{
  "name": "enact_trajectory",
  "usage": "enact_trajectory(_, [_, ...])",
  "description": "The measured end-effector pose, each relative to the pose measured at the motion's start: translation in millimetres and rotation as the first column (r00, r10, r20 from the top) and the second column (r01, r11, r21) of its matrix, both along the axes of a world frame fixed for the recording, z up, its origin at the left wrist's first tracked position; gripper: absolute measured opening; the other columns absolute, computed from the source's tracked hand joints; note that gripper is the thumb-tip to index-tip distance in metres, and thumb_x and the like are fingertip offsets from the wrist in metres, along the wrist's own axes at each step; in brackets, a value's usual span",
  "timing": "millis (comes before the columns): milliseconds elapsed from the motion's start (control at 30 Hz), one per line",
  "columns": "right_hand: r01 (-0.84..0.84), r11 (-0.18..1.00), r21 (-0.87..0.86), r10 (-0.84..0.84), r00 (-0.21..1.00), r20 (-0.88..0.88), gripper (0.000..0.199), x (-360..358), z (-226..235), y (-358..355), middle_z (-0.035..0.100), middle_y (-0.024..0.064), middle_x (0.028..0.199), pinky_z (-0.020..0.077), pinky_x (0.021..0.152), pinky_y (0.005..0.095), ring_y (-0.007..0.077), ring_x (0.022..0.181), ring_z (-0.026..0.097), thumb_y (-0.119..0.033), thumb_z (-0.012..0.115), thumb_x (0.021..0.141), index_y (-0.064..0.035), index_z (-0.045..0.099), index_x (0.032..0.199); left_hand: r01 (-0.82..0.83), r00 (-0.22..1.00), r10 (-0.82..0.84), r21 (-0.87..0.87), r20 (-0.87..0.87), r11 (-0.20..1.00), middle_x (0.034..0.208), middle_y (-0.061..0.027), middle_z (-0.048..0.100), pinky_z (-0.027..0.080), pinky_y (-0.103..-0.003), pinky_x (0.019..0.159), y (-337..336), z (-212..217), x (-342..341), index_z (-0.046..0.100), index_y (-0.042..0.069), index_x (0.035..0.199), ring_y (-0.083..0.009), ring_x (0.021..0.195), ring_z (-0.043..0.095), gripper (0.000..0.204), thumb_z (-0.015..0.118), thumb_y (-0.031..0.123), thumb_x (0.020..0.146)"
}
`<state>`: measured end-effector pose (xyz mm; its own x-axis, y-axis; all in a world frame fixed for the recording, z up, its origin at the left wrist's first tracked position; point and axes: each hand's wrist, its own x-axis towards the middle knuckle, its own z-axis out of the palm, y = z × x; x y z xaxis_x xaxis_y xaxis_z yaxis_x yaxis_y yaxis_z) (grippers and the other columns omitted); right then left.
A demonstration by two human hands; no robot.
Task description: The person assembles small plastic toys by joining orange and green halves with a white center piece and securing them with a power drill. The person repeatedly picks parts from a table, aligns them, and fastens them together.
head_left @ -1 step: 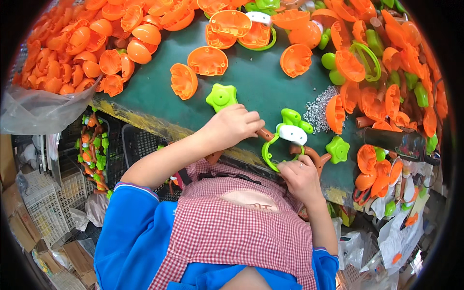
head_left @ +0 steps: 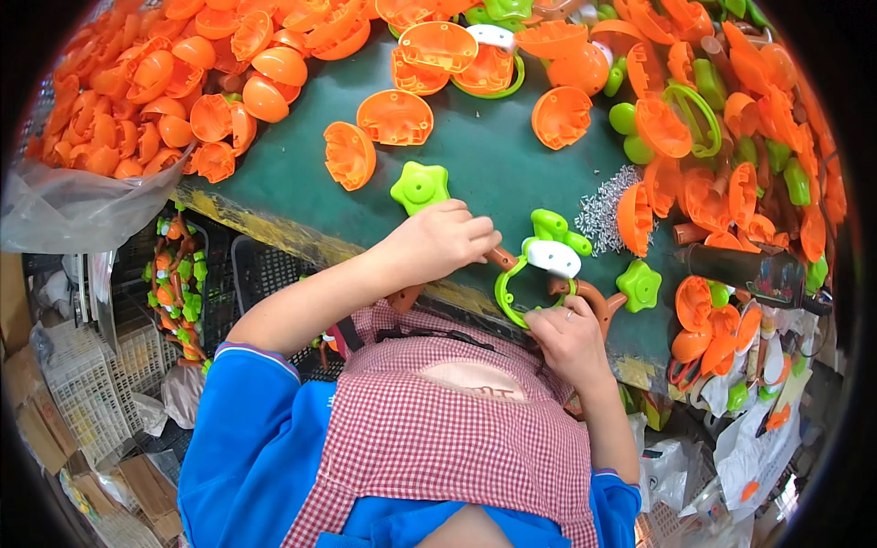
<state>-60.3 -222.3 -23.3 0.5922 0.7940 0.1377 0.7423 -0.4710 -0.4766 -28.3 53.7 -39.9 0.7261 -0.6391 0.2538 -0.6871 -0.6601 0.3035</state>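
Note:
My left hand (head_left: 445, 240) is closed around a brown plastic tube (head_left: 501, 259), whose end pokes out past my fingers at the green ring's left side. A bright green star-shaped piece (head_left: 420, 186) shows just beyond that hand. With closed fingers, my right hand (head_left: 568, 334) grips the lower edge of the light green plastic ring (head_left: 503, 297). At the ring's top are a white oval piece (head_left: 554, 258) and a green lobed piece (head_left: 551, 224). A curved brown tube (head_left: 596, 300) lies against the ring's right side, beside another green star-shaped piece (head_left: 639, 285).
Small silver screws (head_left: 603, 215) lie heaped on the green tabletop (head_left: 493, 151). Orange half shells (head_left: 151, 73) pile up at the far left, with a clear plastic bag (head_left: 87, 205) below. More orange, green and brown parts crowd the right. Left of me hangs a strand of assembled parts (head_left: 178, 283) by black crates.

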Motion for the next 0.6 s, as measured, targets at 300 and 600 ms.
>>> enact_trajectory(300, [-0.009,0.994,-0.106,0.007,1.0,-0.017,0.025,-8,-5,13,0.063,0.0048,0.085,0.048,0.082,0.0371,0.0207,0.082,0.063,-0.008,0.06,0.077,-0.0048,0.065,0.101,0.038,0.999,-0.037,-0.086,0.014,0.996,0.08,-0.0014,0.058,0.05,-0.032,0.072,-2,-11,4,0.068,0.007,0.093,-0.0184,0.075,0.06,0.033,0.074,0.024,0.066])
enact_trajectory(600, [0.116,0.993,-0.022,-0.115,0.992,0.05,0.026,-9,-4,16,0.06,0.0079,0.091,0.0477,0.084,0.0423,0.0272,0.091,0.059,-0.004,0.069,0.071,-0.0032,0.069,0.097,0.095,0.993,-0.08,-0.173,0.093,0.98,0.114,-0.0061,0.063,0.047,-0.038,0.099,-3,21,16,0.066,0.009,0.113,-0.0224,0.109,0.06,0.052,0.076,0.03,0.067])
